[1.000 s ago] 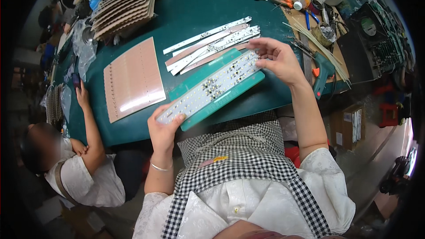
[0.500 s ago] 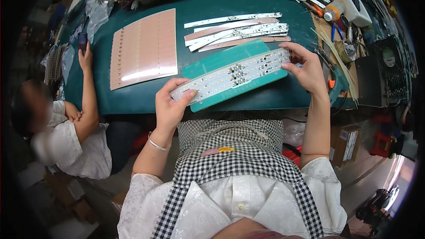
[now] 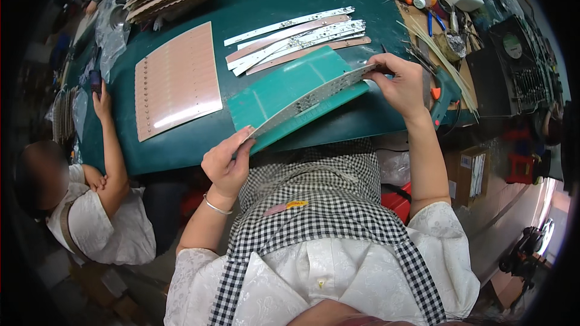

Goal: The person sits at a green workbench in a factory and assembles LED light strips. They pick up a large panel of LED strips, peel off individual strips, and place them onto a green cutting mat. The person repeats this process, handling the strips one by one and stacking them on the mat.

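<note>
Working remotely, I am pinching one end of a pale circuit panel [image 3: 309, 101] with the left hand [image 3: 227, 162] and the other with the right hand [image 3: 400, 84], probably because two grips steady so thin a piece. The panel is tilting nearly edge-on above a green block [image 3: 290, 83], which is lying by the near edge of the tabletop [image 3: 181, 152]. Loose strips [image 3: 296, 44] are lying beyond; a copper-coloured sheet [image 3: 176, 81] is resting toward the left edge, seemingly leaving the middle free for handling.
</note>
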Action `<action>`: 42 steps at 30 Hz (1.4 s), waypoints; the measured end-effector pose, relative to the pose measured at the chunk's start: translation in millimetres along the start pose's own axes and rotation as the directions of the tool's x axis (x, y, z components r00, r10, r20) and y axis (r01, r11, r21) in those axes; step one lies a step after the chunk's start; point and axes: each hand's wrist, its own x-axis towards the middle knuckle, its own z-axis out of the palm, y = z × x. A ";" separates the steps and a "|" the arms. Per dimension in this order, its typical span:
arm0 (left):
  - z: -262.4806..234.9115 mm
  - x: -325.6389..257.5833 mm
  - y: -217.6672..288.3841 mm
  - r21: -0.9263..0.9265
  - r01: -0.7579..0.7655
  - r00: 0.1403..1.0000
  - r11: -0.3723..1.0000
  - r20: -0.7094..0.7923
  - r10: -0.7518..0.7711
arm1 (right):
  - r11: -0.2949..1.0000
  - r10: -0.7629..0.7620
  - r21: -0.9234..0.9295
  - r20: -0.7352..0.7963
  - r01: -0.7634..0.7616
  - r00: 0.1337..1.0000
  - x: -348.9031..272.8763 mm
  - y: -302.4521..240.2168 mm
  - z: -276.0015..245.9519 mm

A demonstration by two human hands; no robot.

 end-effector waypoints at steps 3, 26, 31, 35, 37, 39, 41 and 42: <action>4.8 -2.6 -5.1 0.029 -0.119 0.992 0.992 -0.032 0.120 | 0.999 -0.004 -0.045 -0.028 0.003 1.000 -2.8 -3.0 1.7; -41.9 27.0 -2.7 -0.712 0.184 0.794 0.677 -0.299 -0.530 | 0.812 0.484 0.387 -0.026 -0.437 0.875 59.6 53.7 15.9; -30.5 16.5 -3.9 -0.666 0.413 0.766 0.622 -0.116 -0.633 | 0.940 -0.019 -0.338 -0.211 -0.055 0.977 77.5 63.7 24.7; -16.6 12.2 6.7 -0.641 0.547 0.739 0.538 0.067 -0.671 | 0.737 0.261 0.559 0.283 -0.380 0.923 45.2 2.5 4.3; -8.5 7.4 6.8 -0.499 0.644 0.737 0.580 0.202 -0.644 | 0.722 0.321 0.493 0.383 -0.485 0.866 24.3 -16.9 -2.2; -4.7 10.5 6.9 -0.512 0.664 0.714 0.545 0.218 -0.666 | 0.810 0.354 0.356 0.335 -0.466 0.873 15.5 -5.7 0.7; -8.3 19.1 5.4 -0.422 0.628 0.772 0.654 0.232 -0.591 | 0.843 0.379 0.279 0.299 -0.460 0.876 13.4 -3.1 1.3; -11.1 20.8 5.0 -0.376 0.602 0.798 0.704 0.243 -0.552 | 0.839 0.396 0.271 0.291 -0.472 0.871 13.1 -5.6 -0.2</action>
